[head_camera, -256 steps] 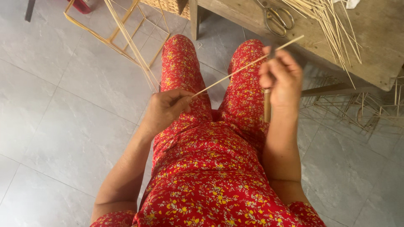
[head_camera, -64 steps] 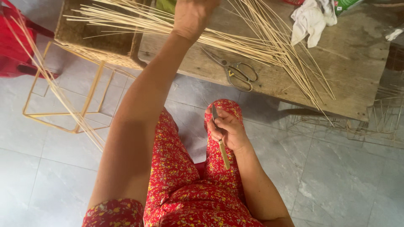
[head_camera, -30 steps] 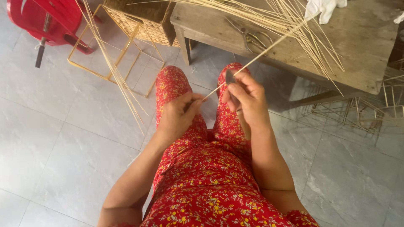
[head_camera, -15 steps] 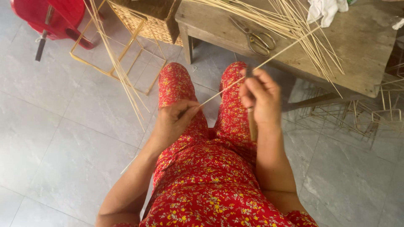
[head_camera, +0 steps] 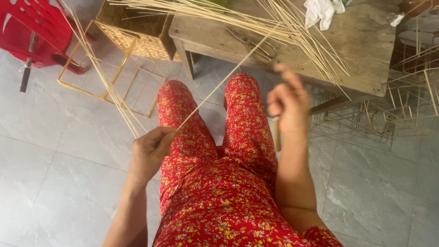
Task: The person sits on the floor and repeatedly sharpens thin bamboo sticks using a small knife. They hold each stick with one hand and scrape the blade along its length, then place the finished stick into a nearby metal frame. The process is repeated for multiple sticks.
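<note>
We see the left hand (head_camera: 151, 148) pinching the near end of one thin stick (head_camera: 226, 77) over the lap; the stick runs up toward the bench (head_camera: 366, 55) and the stick pile (head_camera: 274, 23). Half a second ago the right hand (head_camera: 286, 103) sat on the stick near mid-length; now it is off it, to the right, motion-blurred. So we judge the stroke along the stick is finished or being reset, and only the left hand carries the stick.

The right hand is curled around a knife handle (head_camera: 276, 135) that pokes out below the fist; the blade is not visible, lost in blur. The far tip of the stick merges with the pile, so we cannot tell where it ends. Scissors (head_camera: 256, 48) lie half under the sticks. A wire frame (head_camera: 109, 77) stands on the floor to the left, a red chair (head_camera: 41, 36) is cropped at the corner.
</note>
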